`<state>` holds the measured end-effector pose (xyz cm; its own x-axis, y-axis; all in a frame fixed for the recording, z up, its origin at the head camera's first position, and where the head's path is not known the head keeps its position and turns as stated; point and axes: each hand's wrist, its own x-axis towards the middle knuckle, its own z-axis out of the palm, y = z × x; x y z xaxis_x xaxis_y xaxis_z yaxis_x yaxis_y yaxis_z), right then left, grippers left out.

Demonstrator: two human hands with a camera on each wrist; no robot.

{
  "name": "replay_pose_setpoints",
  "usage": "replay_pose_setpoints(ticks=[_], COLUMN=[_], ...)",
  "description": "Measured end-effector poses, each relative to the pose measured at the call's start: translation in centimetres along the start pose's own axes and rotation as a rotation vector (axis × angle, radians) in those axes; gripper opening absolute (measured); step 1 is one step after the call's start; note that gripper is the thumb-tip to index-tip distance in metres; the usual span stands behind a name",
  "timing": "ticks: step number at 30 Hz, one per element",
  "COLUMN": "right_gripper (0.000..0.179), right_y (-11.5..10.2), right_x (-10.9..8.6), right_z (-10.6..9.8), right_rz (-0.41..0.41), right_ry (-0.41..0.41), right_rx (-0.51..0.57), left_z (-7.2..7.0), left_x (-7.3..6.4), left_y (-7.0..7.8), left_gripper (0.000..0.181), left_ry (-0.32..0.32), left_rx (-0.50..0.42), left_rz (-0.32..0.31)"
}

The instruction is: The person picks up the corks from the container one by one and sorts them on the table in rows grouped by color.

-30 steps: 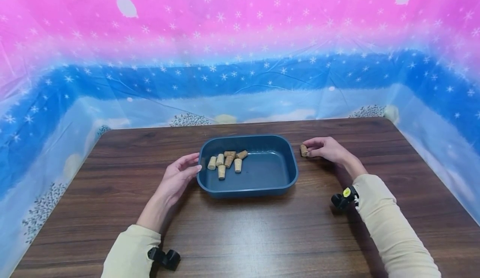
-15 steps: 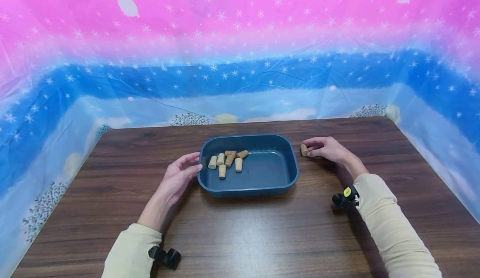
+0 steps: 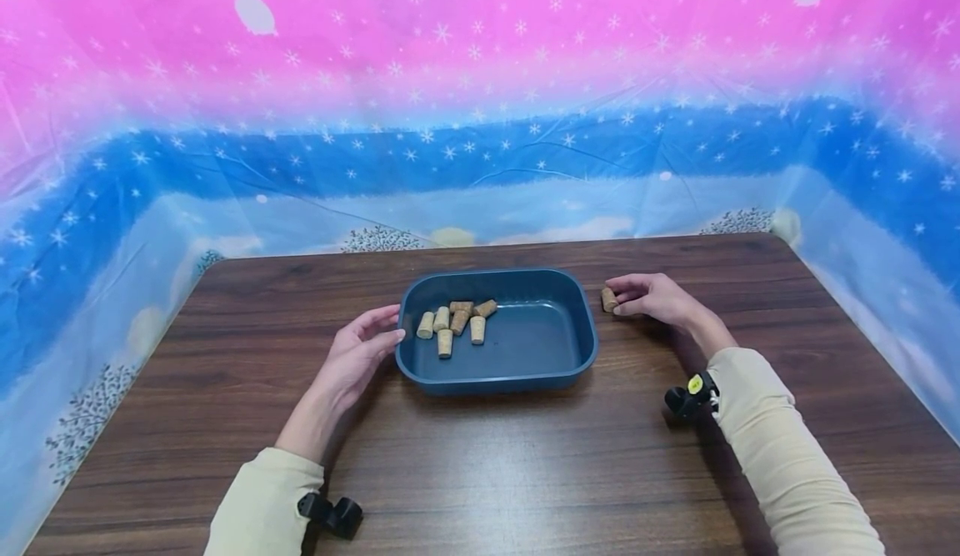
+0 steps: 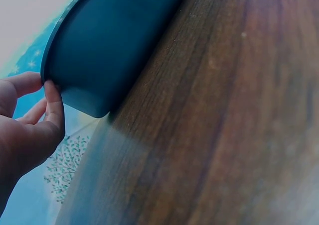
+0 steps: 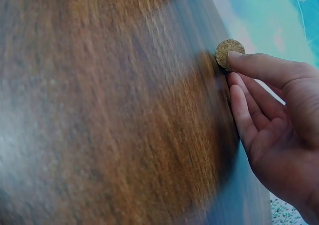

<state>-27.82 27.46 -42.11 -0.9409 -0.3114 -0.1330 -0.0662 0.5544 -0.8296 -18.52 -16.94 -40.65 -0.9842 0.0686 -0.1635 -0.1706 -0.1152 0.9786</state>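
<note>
On the wood-grain counter (image 3: 480, 464), a dark blue tray (image 3: 536, 343) contained seven corks (image 3: 446, 344), grouped toward its left end. The left hand (image 3: 358, 349) pinched the tray's left rim between thumb and fingers. The right hand (image 3: 658, 299) grasped a single cork (image 3: 608, 299) just beyond the tray's right end, apart from it.

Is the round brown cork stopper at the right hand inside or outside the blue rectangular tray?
Outside. The head view shows the brown cork stopper, held by the right hand, apart from the blue rectangular tray.
</note>
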Motion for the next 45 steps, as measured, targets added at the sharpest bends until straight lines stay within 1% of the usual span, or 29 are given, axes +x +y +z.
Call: replay_pose_setpoints(ticks=[3, 10, 13, 17, 21, 25, 32, 35, 40, 45], right_gripper=[0.056, 0.057, 0.058, 0.058, 0.057, 0.057, 0.051, 0.049, 0.047, 0.046], right_y=[0.0, 0.3, 0.4, 0.2, -0.5, -1.6, -3.9, -5.2, -7.6, -9.9], right_x=[-0.1, -1.0, -1.3, -1.5, -1.6, -1.6, -1.5, -1.5, -1.7, -1.7], right_z=[-0.1, -0.9, -1.2, -1.4, -1.5, -1.6, -1.6, -1.4, -0.6, 0.7], right_rz=[0.006, 0.012, -0.006, -0.009, 0.009, 0.002, -0.029, -0.041, -0.072, -0.123], right_ry=[-0.004, -0.013, -0.014, 0.002, 0.031, 0.052, 0.078, 0.095, 0.112, 0.1], right_rx=[-0.007, 0.037, 0.058, 0.072, 0.087, 0.086, 0.006, -0.013, -0.014, -0.016], left_z=[0.0, 0.2, 0.3, 0.3, 0.2, 0.2, 0.1, 0.1, 0.0, 0.0], left_x=[0.0, 0.1, 0.1, 0.1, 0.0, 0.0, 0.0, 0.0, -0.1, -0.1], left_y=[0.0, -0.2, -0.1, -0.1, 0.0, -0.1, -0.1, 0.0, 0.1, 0.0], left_gripper=[0.049, 0.05, 0.05, 0.05, 0.05, 0.05, 0.05, 0.049, 0.049, 0.049], left_ry=[-0.003, -0.014, -0.012, -0.005, 0.001, 0.003, 0.004, 0.007, 0.007, 0.005], left_rx=[0.005, 0.001, 0.0, 0.003, 0.004, 0.004, 0.006, 0.009, 0.008, 0.0], left_rz=[0.0, 0.0, -0.003, -0.007, -0.008, -0.005, -0.011, -0.011, -0.006, -0.005])
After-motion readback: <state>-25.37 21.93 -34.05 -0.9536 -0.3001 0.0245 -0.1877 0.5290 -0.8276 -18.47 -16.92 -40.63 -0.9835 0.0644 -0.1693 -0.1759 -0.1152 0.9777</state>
